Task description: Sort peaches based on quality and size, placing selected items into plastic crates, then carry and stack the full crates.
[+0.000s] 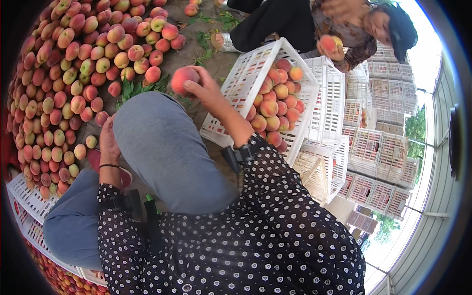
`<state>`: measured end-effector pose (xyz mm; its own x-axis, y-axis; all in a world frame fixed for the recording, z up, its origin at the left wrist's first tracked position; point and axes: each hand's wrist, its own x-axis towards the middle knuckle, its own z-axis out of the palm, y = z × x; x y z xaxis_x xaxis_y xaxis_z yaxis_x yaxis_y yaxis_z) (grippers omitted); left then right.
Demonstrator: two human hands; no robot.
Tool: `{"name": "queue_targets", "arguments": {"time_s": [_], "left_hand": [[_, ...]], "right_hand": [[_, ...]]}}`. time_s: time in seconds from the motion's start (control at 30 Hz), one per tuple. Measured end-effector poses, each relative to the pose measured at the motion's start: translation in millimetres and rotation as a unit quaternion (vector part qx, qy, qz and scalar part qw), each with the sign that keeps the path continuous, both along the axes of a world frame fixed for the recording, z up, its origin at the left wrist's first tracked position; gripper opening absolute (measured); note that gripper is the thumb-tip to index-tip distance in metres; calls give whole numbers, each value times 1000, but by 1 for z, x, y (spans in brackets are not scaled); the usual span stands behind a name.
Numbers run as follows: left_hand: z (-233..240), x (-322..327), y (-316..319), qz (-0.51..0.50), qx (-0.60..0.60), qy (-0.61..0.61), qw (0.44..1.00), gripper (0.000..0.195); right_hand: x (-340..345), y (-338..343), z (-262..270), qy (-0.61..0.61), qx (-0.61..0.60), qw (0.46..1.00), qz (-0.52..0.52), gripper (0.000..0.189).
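Observation:
A red peach [183, 79] is gripped in the fingers of my right hand [202, 86], above the ground beyond my raised knee. My left hand [109, 140] is beside that knee, which hides part of its fingers. Its fingertips are close to another peach [101, 118] at the edge of a large heap of peaches [77, 73]; whether they grip it cannot be made out. To the right of my right forearm, a white plastic crate [254, 70] stands tilted, with many peaches [269, 108] inside.
Another person [287, 22] sits across from me, holding a peach [329, 44]. More white crates [324, 99] stand at the right, with stacks of crates [376, 151] behind. Green leaves [134, 88] lie on the ground. White crates [33, 199] flank my left leg.

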<state>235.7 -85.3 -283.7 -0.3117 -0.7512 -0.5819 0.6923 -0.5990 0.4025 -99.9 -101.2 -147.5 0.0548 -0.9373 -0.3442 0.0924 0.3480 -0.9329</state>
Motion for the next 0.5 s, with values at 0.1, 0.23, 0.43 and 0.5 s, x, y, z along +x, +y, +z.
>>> {"name": "queue_targets", "arguments": {"time_s": [0.1, 0.23, 0.43, 0.5], "left_hand": [[-44, 36, 23, 38, 18, -9, 999, 35], [-32, 22, 41, 19, 85, -65, 994, 31], [-31, 15, 54, -50, 61, -108, 991, 32], [-23, 8, 55, -52, 65, -133, 988, 32]], "right_hand": [[-64, 65, 46, 67, -7, 997, -45, 55], [-168, 159, 58, 254, -24, 952, -170, 54], [-271, 252, 38, 556, 136, 806, -151, 60], [-279, 263, 26, 592, 152, 786, -98, 63]]}}
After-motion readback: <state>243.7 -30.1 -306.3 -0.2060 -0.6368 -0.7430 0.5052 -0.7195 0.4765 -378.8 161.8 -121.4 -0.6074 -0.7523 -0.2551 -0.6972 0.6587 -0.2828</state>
